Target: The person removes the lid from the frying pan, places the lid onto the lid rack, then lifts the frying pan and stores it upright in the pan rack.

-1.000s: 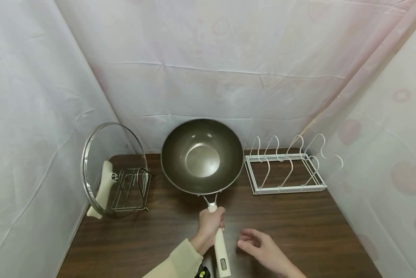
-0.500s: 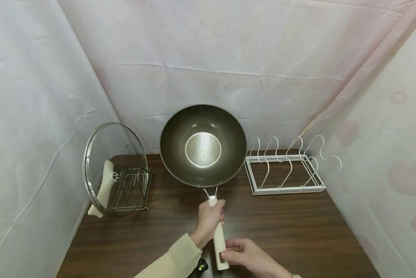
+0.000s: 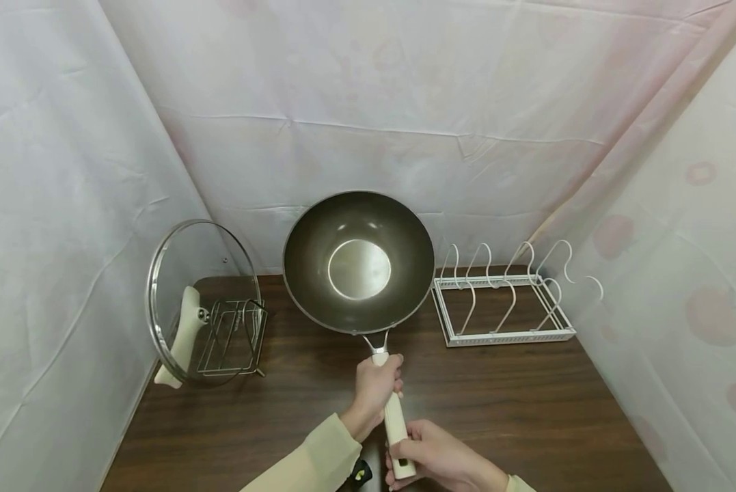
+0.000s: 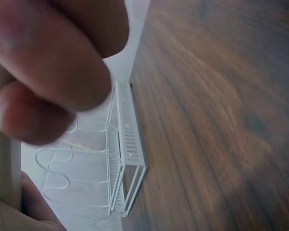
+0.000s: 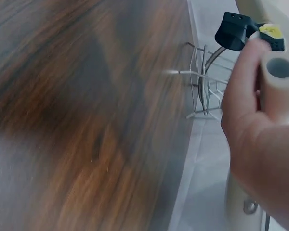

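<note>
A deep wok (image 3: 359, 263) with a dark interior and a thin pale rim is held at the middle, its bowl facing me. Its cream handle (image 3: 395, 420) points toward me. My left hand (image 3: 376, 386) grips the handle close to the metal neck (image 3: 378, 343). My right hand (image 3: 438, 454) holds the handle's far end, thumb on top and fingers curled beneath. In the left wrist view, blurred fingers (image 4: 48, 62) wrap the handle (image 4: 5, 159). The right wrist view has the handle's end (image 5: 279, 72), with its hole, inside the right hand (image 5: 260, 134).
A glass lid (image 3: 152, 301) with a cream grip (image 3: 186, 331) stands upright in a wire rack (image 3: 229, 342) at the left. At the right is a white pan rack (image 3: 509, 336) with curved dividers. Pale curtains (image 3: 368, 123) enclose the brown wooden table (image 3: 503, 389).
My right hand has come in from the right and taken hold of the handle's end. The wok has risen and tilted toward me, then dipped slightly. My left hand keeps its grip.
</note>
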`<state>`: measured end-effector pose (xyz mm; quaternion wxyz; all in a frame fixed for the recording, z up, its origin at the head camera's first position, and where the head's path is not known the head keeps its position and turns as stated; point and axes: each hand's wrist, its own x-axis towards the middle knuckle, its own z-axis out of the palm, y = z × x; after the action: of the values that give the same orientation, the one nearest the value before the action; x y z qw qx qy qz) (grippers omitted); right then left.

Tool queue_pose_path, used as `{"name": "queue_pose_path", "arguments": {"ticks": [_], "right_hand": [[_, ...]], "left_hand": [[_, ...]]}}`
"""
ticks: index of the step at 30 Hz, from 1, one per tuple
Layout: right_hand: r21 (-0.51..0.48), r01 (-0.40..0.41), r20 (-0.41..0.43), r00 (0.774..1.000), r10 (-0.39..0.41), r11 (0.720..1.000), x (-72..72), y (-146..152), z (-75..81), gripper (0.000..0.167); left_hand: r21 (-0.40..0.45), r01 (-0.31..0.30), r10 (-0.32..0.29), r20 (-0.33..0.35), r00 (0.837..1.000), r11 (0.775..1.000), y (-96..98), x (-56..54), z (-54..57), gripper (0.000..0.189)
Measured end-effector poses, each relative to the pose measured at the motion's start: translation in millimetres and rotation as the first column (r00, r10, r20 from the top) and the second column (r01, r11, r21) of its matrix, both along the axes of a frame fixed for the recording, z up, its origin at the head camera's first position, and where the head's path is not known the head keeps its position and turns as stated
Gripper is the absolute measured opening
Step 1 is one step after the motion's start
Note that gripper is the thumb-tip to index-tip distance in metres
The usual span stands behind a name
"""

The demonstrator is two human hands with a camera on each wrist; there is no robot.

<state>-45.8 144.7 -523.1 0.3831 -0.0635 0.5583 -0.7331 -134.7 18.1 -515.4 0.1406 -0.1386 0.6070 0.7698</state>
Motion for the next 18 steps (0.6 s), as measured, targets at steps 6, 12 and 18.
{"name": "queue_pose_path", "arguments": {"ticks": [6,12,18], "right_hand": [[-0.038,-0.03,0.064,0.997,0.032,0.999,0.3,-4,-0.1,0.009],[-0.08,-0.008,0.097,0.995,0.016,0.997,-1.3,0,4.3,0.016],[-0.16,0.063,0.168,0.985,-0.036,0.985,-4.4,5,9.1,0.022]], "left_hand": [[-0.005,0.05,-0.05,-0.026,0.998,0.999,5.1,3.4,-1.1,0.018],[-0.04,0.123,-0.125,-0.054,0.991,0.992,10.0,5.6,0.7,0.021],[-0.098,0.138,-0.145,-0.077,0.986,0.986,14.4,4.8,2.7,0.026]]}}
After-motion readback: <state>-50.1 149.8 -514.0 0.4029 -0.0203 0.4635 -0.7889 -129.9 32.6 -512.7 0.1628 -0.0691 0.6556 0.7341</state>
